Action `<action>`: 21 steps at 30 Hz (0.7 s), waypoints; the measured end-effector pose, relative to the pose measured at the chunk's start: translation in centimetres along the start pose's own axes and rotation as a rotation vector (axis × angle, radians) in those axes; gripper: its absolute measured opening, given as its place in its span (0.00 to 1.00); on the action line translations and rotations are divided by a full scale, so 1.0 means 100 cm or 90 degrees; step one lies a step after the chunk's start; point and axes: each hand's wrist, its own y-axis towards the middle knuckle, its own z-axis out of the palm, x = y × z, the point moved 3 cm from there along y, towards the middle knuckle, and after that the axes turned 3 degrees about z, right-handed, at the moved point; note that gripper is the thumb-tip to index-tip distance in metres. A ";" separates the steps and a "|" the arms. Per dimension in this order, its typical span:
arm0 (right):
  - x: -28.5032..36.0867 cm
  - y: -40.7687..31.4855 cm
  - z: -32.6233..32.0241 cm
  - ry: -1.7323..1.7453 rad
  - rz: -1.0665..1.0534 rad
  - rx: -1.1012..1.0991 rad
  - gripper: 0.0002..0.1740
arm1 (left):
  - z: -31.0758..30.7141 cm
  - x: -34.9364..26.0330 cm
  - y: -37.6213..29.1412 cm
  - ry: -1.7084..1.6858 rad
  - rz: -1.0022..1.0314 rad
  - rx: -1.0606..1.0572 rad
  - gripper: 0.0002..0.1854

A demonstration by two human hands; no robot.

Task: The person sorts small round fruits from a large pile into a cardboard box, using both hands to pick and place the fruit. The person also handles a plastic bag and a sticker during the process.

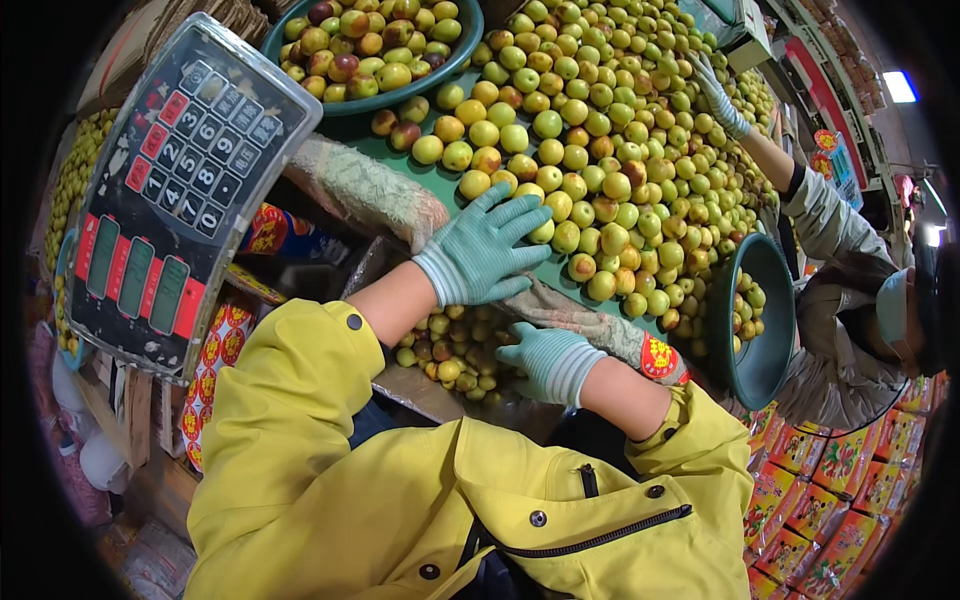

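My left hand, in a green knit glove, lies palm down with fingers apart at the near edge of a green table, its fingertips against a heap of green and reddish jujubes. In a matching glove, my right hand reaches down by a plastic-lined box partly filled with jujubes; its fingers are partly hidden, and whether they hold fruit is unclear. A rolled cloth pads the table edge between the heap and the box.
A price-computing scale stands at left. Behind it, a green basin holds redder fruit. Another basin leans at right beside a masked co-worker, whose gloved hand touches the heap. Printed cartons are stacked at lower right.
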 end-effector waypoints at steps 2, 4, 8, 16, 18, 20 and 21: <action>-0.006 -0.003 -0.001 0.042 -0.046 0.003 0.26 | 0.003 0.002 -0.002 -0.001 0.011 -0.007 0.19; -0.010 -0.005 0.008 0.053 -0.074 -0.012 0.24 | 0.005 0.002 -0.005 -0.003 0.008 0.003 0.20; -0.009 -0.004 0.035 -0.004 0.044 0.093 0.23 | 0.007 0.004 -0.002 0.008 0.045 -0.007 0.20; -0.001 0.060 0.130 0.007 0.243 0.008 0.19 | -0.001 0.001 -0.001 0.012 0.059 -0.010 0.23; 0.009 0.079 0.134 -0.027 0.323 -0.087 0.20 | 0.000 0.000 0.001 0.008 0.068 -0.024 0.22; 0.021 0.101 0.125 -0.003 0.324 -0.126 0.25 | 0.001 0.000 -0.002 0.026 0.063 -0.028 0.22; 0.025 0.111 0.120 0.028 0.314 -0.140 0.28 | 0.002 -0.001 -0.002 0.033 0.064 -0.032 0.22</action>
